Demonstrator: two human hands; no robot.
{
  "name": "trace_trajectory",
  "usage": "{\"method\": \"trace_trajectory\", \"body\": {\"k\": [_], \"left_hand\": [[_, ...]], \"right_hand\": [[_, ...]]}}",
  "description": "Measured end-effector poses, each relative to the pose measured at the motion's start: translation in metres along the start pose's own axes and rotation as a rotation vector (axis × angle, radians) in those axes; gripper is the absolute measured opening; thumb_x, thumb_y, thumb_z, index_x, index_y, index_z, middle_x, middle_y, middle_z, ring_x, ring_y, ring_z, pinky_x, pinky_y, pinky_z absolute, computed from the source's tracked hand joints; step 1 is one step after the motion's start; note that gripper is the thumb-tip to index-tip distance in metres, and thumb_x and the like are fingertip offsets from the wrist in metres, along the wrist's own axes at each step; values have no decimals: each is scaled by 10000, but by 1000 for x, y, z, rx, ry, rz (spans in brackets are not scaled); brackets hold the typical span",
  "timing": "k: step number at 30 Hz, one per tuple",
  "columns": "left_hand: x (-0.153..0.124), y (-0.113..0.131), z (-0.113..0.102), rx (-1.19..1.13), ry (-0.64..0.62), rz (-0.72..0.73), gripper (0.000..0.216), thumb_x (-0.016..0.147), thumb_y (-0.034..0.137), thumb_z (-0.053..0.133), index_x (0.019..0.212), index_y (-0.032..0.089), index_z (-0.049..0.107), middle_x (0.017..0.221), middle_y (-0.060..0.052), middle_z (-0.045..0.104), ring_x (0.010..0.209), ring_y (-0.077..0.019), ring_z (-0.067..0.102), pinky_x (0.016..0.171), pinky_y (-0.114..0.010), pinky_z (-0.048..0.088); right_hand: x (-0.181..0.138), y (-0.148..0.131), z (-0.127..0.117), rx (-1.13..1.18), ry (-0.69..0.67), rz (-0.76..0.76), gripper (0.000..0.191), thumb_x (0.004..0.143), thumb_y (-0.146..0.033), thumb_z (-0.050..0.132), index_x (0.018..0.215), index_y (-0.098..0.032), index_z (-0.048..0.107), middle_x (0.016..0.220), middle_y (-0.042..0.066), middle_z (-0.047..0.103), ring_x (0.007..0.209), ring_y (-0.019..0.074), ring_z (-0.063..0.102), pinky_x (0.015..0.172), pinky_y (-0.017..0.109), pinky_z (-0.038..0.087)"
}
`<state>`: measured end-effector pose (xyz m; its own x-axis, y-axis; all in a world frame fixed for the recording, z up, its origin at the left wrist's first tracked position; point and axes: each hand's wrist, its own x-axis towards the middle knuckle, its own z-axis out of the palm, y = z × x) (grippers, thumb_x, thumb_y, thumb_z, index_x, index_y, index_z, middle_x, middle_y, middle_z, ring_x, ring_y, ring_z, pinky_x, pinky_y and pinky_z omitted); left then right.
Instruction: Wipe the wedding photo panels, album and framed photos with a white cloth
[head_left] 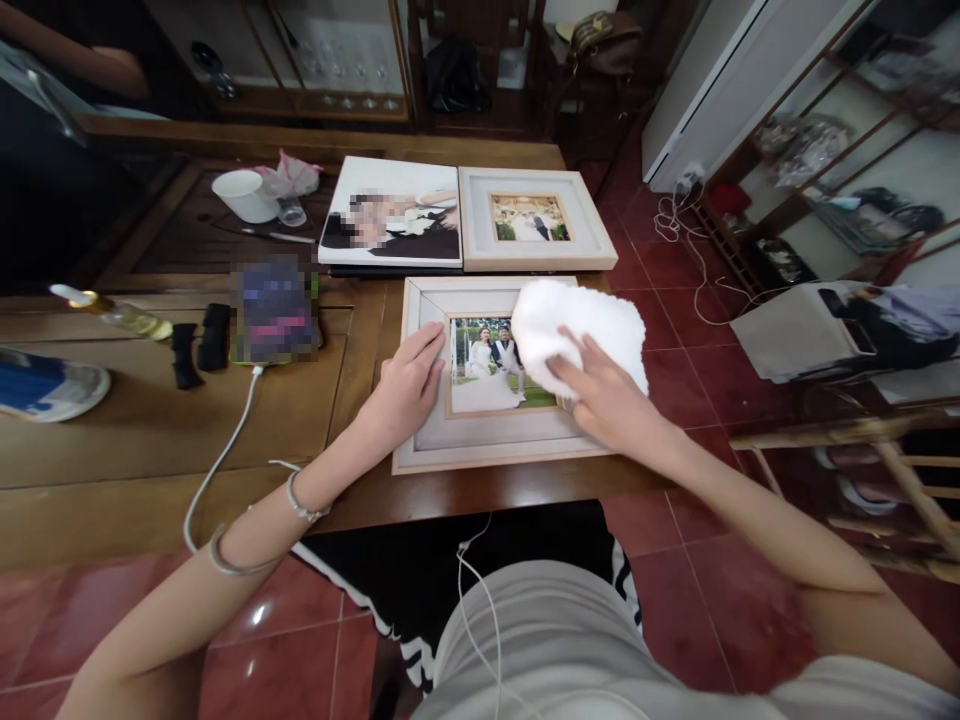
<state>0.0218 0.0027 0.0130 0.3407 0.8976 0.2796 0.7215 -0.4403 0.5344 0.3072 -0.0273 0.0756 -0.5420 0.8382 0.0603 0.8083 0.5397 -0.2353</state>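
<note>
A picture frame (495, 447) with a pale wide border lies flat on the wooden table, holding a photo (480, 380) of two people outdoors. On its left border rests my left hand (409, 380), open, with the fingers stretched out and touching the frame beside the photo. My right hand (604, 390) presses a fluffy white cloth (592, 325) onto the frame's right side, its fingers sunk into the pile. The cloth hides the photo's right end and much of the right border.
Behind lie a white-edged photo panel (405, 180) and a second frame (540, 262). To the left are a paper cup (244, 197), a phone (274, 310) on a white cable (225, 460), black pieces (214, 338), and a dropper bottle (124, 315). Another person's arm (82, 55) shows at upper left.
</note>
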Motion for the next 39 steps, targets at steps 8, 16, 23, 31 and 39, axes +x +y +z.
{"method": "trace_trajectory", "body": {"k": [8, 16, 23, 31, 39], "left_hand": [[-2, 1, 3, -17, 38, -26, 441, 1010, 284, 371, 1380, 121, 548, 1477, -169, 519, 1399, -289, 463, 1164, -520, 388], [0, 3, 3, -30, 56, -24, 444, 1006, 289, 375, 1370, 114, 560, 1461, -171, 540, 1384, -287, 482, 1165, -523, 389], [-1, 7, 0, 31, -32, 7, 492, 1033, 302, 326, 1463, 104, 460, 1557, -188, 419, 1468, -299, 361, 1189, -561, 318], [1, 2, 0, 55, -65, 51, 519, 1040, 311, 309, 1494, 80, 414, 1567, -186, 404, 1475, -299, 347, 1184, -554, 330], [0, 2, 1, 22, -37, 52, 511, 1040, 312, 321, 1509, 125, 404, 1564, -168, 417, 1468, -294, 360, 1183, -560, 327]], "right_hand": [[83, 39, -4, -157, -59, -97, 725, 726, 72, 396, 1397, -152, 561, 1600, 105, 378, 1526, 376, 150, 1194, 663, 238], [2, -16, -24, -136, -320, -208, 665, 710, 69, 479, 1308, -172, 645, 1580, 129, 399, 1504, 387, 233, 1168, 674, 262], [-42, -56, -47, 64, -429, -290, 704, 686, 79, 459, 1284, -231, 666, 1578, 47, 420, 1504, 301, 271, 1212, 544, 318], [31, -12, 3, -110, -115, -105, 720, 727, 63, 434, 1407, -147, 545, 1617, 125, 338, 1522, 352, 179, 1214, 625, 231], [83, 21, 6, -257, -65, -103, 680, 768, 44, 435, 1407, -155, 556, 1612, 141, 335, 1514, 418, 177, 1167, 724, 200]]}}
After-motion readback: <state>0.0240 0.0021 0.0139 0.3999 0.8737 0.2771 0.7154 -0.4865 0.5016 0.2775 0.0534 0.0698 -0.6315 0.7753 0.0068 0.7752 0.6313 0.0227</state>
